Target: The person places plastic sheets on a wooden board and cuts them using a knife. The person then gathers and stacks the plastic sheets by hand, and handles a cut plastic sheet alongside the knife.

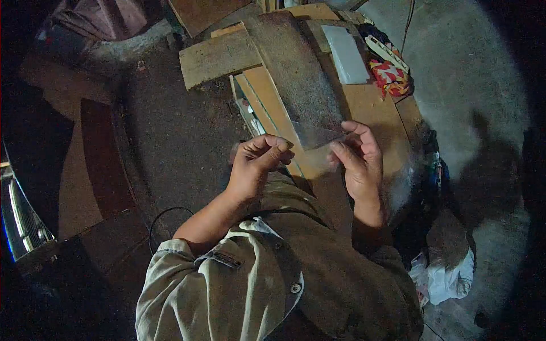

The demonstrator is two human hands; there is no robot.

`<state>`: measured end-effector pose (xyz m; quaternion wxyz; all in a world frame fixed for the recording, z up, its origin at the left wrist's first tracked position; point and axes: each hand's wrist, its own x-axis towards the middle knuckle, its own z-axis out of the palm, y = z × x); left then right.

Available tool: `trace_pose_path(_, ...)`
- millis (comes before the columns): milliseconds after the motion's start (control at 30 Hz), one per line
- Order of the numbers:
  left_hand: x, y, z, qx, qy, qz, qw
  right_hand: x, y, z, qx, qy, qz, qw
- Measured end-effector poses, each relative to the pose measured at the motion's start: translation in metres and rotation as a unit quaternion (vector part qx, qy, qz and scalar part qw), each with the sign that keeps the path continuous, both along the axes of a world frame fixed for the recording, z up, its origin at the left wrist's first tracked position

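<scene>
My left hand (256,165) is closed in a pinch, thumb against the curled fingers; anything between the fingertips is too small to make out. Facing it on the right, my right hand (362,165) has its thumb and index finger apart, and its other fingers are blurred. A thin see-through sheet (318,136) shows between the two hands, its corner close to my right fingertips. Whether either hand touches it is unclear. Beneath the hands lies a brown board (330,165).
Ahead are a dark worn board (298,62), a weathered wood piece (219,59) and a white flat panel (346,54). Red and yellow patterned cloth (391,78) lies at the right edge. White plastic (452,281) rests on the floor at lower right.
</scene>
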<state>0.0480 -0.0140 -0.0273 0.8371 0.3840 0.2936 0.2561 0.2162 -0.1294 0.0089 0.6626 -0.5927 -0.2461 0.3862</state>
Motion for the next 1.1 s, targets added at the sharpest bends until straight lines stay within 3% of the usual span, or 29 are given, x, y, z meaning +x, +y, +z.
trace_pose_path(100,0.0,-0.002,-0.002,-0.015,-0.019,0.023,0.999,-0.001,0.0,-0.001,-0.002,-0.005,-0.012,1.0)
trace_pose_path(267,-0.002,0.002,0.001,0.06,-0.022,0.007,0.998,-0.001,0.001,0.003,0.012,0.002,-0.014,1.0)
trace_pose_path(533,-0.005,0.011,0.004,0.032,-0.014,-0.004,0.999,-0.002,0.0,0.002,-0.021,-0.031,0.008,0.999)
trace_pose_path(600,-0.004,0.018,0.006,0.084,-0.039,-0.018,0.996,0.0,-0.005,0.007,-0.079,-0.072,0.131,0.986)
trace_pose_path(667,-0.008,0.023,0.01,0.149,-0.029,-0.053,0.987,-0.007,-0.001,-0.003,0.003,-0.116,0.151,0.982)
trace_pose_path(733,-0.009,0.027,0.022,0.231,0.062,-0.224,0.945,-0.012,0.002,-0.009,0.009,-0.135,0.151,0.979)
trace_pose_path(767,-0.007,0.026,0.027,0.313,0.116,-0.241,0.911,-0.014,0.002,-0.012,0.017,-0.153,0.156,0.976)
trace_pose_path(800,-0.005,0.022,0.021,0.315,0.113,-0.248,0.909,-0.016,0.001,-0.017,0.016,-0.154,0.148,0.977)
trace_pose_path(867,-0.003,0.01,0.002,0.153,0.056,-0.154,0.975,-0.022,-0.002,-0.024,-0.057,-0.109,0.118,0.985)
trace_pose_path(933,0.0,0.004,0.004,0.155,0.04,-0.147,0.976,-0.035,-0.001,-0.025,-0.065,-0.096,0.045,0.992)
trace_pose_path(1000,0.002,-0.012,-0.01,0.125,0.039,-0.138,0.982,-0.044,0.0,-0.041,0.02,-0.014,-0.054,0.998)
trace_pose_path(1100,0.001,-0.015,-0.022,0.083,0.041,-0.115,0.989,-0.049,-0.005,-0.053,0.005,0.009,-0.024,1.0)
